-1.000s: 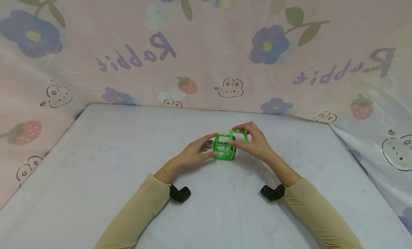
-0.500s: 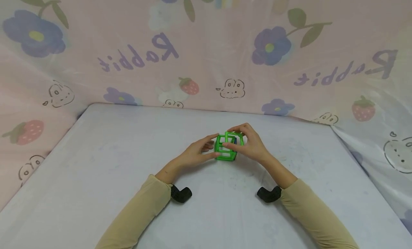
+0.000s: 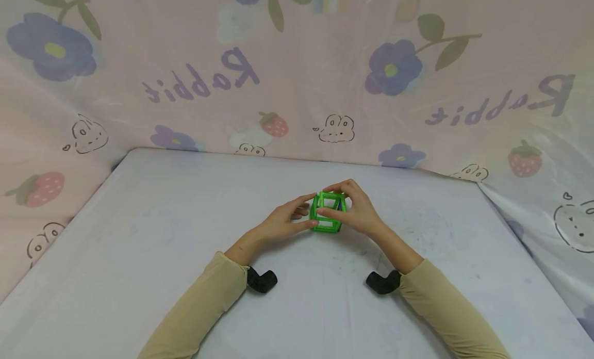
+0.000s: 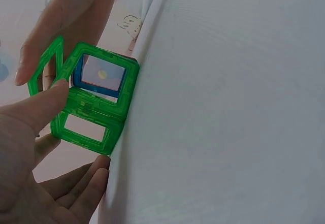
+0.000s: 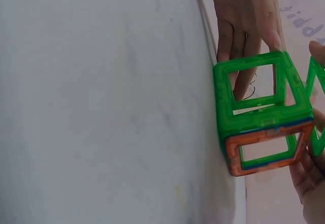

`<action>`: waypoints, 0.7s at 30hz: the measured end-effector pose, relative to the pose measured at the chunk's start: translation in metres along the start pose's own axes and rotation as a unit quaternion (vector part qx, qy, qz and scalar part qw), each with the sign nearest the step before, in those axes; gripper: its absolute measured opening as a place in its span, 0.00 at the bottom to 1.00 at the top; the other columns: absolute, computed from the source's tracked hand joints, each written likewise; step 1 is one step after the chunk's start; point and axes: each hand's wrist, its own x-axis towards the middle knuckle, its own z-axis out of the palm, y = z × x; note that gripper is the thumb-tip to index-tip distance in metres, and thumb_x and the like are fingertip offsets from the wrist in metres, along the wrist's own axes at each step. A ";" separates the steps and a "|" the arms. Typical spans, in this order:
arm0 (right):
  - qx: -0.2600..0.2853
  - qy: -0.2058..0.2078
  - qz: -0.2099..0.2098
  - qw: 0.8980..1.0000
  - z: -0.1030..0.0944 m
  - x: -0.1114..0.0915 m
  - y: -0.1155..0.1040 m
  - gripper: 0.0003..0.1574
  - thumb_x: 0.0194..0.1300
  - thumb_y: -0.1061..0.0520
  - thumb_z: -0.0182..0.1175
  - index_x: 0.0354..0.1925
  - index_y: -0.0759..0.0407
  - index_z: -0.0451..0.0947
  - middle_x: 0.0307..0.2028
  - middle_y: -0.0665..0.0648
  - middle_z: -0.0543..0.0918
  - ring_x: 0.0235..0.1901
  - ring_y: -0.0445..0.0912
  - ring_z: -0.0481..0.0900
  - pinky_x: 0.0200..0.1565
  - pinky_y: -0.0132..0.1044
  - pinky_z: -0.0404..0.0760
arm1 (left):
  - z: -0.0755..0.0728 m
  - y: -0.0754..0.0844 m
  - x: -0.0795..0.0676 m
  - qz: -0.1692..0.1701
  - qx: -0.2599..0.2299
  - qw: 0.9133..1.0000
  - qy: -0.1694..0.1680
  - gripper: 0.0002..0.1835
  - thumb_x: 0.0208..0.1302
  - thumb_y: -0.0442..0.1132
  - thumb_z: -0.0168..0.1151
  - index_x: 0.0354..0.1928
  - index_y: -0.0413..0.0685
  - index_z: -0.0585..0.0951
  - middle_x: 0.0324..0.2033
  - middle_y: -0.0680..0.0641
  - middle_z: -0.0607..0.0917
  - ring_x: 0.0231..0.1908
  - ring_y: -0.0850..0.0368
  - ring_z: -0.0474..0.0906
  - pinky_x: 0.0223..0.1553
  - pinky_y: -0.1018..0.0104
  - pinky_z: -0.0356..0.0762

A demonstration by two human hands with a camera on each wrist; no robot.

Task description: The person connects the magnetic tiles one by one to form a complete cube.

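A small cube of see-through magnetic tiles [image 3: 327, 228] stands on the table, its frames mostly green. An orange frame [image 5: 235, 158] and a blue frame [image 4: 77, 76] show on its other sides. My left hand [image 3: 280, 221] grips the cube from the left, thumb at the near side and fingers at the far side. Between right thumb and fingers, my right hand [image 3: 355, 210] pinches a loose green square magnetic tile [image 3: 332, 194] over the cube's top. In the left wrist view that tile is tilted against the cube; whether its edges touch is unclear.
The white table [image 3: 162, 209] spreads around both hands. A printed curtain [image 3: 297, 80] rises behind its far edge and along the sides. Black curved pieces [image 3: 262, 280] sit at both sleeve cuffs, above the table.
My right hand has moved left with the green square tile, bringing it from the cube's right side to over its top. My left hand stays at the cube.
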 end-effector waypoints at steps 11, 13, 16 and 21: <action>0.012 0.001 -0.003 1.000 0.003 0.000 -0.004 0.29 0.50 0.49 0.74 0.50 0.54 0.79 0.43 0.55 0.73 0.45 0.47 0.70 0.51 0.45 0.69 | 0.001 -0.002 0.001 0.000 0.008 1.000 0.000 0.37 0.66 0.47 0.62 0.74 0.59 0.57 0.66 0.43 0.70 0.62 0.49 0.72 0.63 0.60 0.69; 0.013 0.001 0.000 1.000 0.004 0.000 -0.005 0.28 0.50 0.49 0.74 0.49 0.54 0.79 0.43 0.55 0.73 0.45 0.47 0.71 0.52 0.45 0.69 | 0.001 -0.003 0.001 0.001 0.011 1.000 0.000 0.37 0.66 0.47 0.62 0.73 0.59 0.57 0.66 0.43 0.70 0.62 0.49 0.72 0.63 0.60 0.69; 0.012 0.000 0.005 1.000 0.006 0.000 -0.004 0.28 0.50 0.49 0.74 0.49 0.53 0.79 0.43 0.55 0.72 0.46 0.47 0.71 0.52 0.46 0.70 | 0.001 -0.004 0.001 0.005 0.011 1.000 0.001 0.37 0.66 0.47 0.62 0.73 0.58 0.58 0.66 0.43 0.70 0.61 0.49 0.72 0.63 0.59 0.70; 0.007 0.001 0.007 1.000 0.007 0.000 -0.003 0.28 0.50 0.49 0.74 0.49 0.53 0.79 0.44 0.55 0.72 0.46 0.48 0.71 0.52 0.46 0.70 | 0.000 -0.002 0.001 0.004 0.008 1.000 0.000 0.37 0.66 0.47 0.62 0.73 0.57 0.58 0.65 0.43 0.70 0.61 0.49 0.72 0.63 0.60 0.70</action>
